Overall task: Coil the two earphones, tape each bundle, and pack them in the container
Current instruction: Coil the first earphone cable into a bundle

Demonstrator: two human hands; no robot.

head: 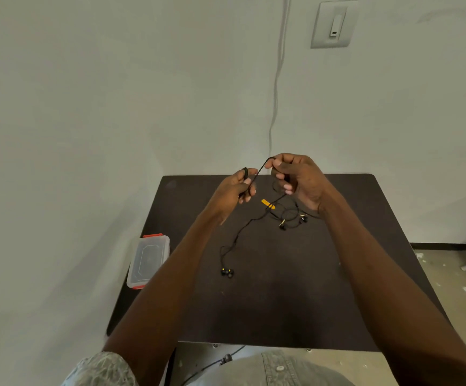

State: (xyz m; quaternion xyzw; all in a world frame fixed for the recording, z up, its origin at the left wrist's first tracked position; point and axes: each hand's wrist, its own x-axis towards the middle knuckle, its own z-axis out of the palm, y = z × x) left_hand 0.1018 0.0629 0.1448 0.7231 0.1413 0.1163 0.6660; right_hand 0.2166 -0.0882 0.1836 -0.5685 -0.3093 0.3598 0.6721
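A plain indoor room, more a spare corner of a home or office than a workshop. A small dark worktop [268,302] stands against a bare pale wall [114,93] with a switch plate [333,23] and a thin cable [277,79] running down it. The speckled floor [449,280] at right carries white flecks.

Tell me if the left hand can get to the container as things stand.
Probably not straight away. The left hand is raised and has the earphone cable wound round its fingers. The container lies uncovered at the table's left edge, nothing blocking it.
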